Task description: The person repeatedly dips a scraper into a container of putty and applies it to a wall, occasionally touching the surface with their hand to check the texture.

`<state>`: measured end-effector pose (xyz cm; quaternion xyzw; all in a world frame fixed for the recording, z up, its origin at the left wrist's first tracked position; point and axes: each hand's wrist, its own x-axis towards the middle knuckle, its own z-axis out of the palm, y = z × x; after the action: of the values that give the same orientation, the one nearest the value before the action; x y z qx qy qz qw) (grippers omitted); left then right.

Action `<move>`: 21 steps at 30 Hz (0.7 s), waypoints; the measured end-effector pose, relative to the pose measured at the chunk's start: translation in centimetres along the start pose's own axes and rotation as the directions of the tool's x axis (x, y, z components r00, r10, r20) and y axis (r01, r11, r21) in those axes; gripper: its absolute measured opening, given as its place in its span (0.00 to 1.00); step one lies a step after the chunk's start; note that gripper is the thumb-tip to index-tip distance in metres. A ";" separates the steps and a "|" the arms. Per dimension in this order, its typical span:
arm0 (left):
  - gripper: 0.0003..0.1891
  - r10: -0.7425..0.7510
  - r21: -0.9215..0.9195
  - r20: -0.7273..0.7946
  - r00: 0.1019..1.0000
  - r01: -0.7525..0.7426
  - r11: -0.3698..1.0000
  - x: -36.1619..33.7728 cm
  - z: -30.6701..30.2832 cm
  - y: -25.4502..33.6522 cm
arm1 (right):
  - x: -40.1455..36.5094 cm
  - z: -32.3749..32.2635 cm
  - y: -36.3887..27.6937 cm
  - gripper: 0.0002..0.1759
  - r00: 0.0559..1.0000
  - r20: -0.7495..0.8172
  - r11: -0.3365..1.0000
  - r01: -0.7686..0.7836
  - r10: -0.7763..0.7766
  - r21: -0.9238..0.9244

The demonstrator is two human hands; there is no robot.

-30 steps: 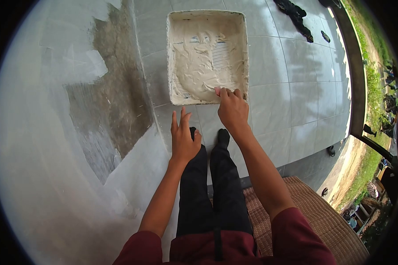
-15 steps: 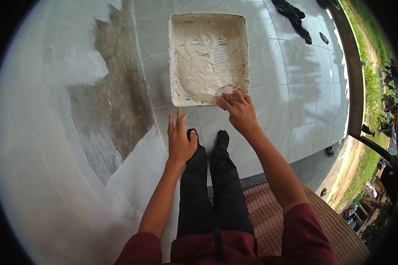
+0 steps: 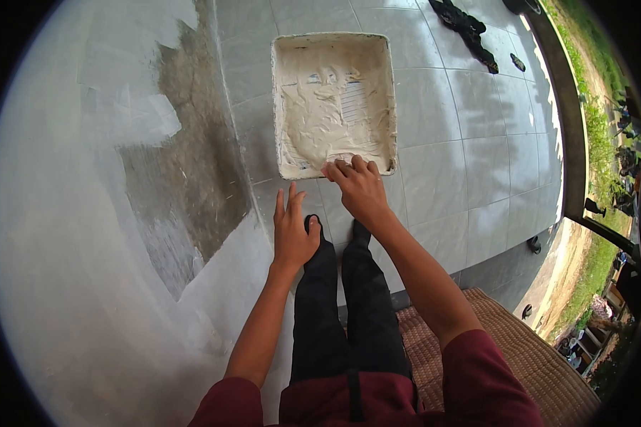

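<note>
A white rectangular paint tray (image 3: 276, 107), its inside thickly coated with cream paint, lies on the tiled floor in front of my feet. My right hand (image 3: 358, 186) reaches over the tray's near edge with bent fingers. It grips a small pinkish, paint-smeared piece (image 3: 343, 157), mostly covered by the fingers; I cannot tell whether it is a sponge or a cloth. Just short of the tray's near left corner hovers my left hand (image 3: 294, 231), holding nothing, fingers apart and thumb out.
To the left, the wall (image 3: 100, 235) is partly coated in white, around a bare brown-grey patch (image 3: 199, 135). A woven mat (image 3: 491, 356) lies at the lower right. Dark cloth (image 3: 466, 32) rests on the far tiles, and sandals (image 3: 533, 244) stand by the floor's right edge.
My right hand has moved left along the tray's near edge with the pinkish piece, which sits lower among the fingers. My left hand stays much the same; the view has shifted slightly.
</note>
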<state>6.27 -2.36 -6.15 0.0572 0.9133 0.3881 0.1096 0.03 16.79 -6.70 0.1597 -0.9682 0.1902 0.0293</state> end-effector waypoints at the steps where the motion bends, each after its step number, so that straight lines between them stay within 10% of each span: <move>1: 0.31 -0.002 0.004 0.000 1.000 0.002 1.000 -0.1 -0.2 -0.2 | -0.5 -0.4 0.4 0.16 1.000 -0.004 0.999 0.031 -0.031 -0.007; 8: 0.30 -0.022 0.010 -0.007 1.000 0.022 1.000 -0.6 0.5 -0.3 | -6.6 -0.9 4.3 0.36 0.992 0.114 0.994 0.070 -0.060 -0.088; 21: 0.31 -0.029 0.042 0.040 0.999 0.027 0.999 -2.2 1.2 0.0 | -12.1 -1.5 8.1 0.35 0.964 0.204 0.981 0.184 -0.169 -0.055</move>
<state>8.69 -1.93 -6.59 0.0545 0.9195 0.3661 0.1324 8.91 28.09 -9.63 0.2624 -0.9545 0.1342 -0.0448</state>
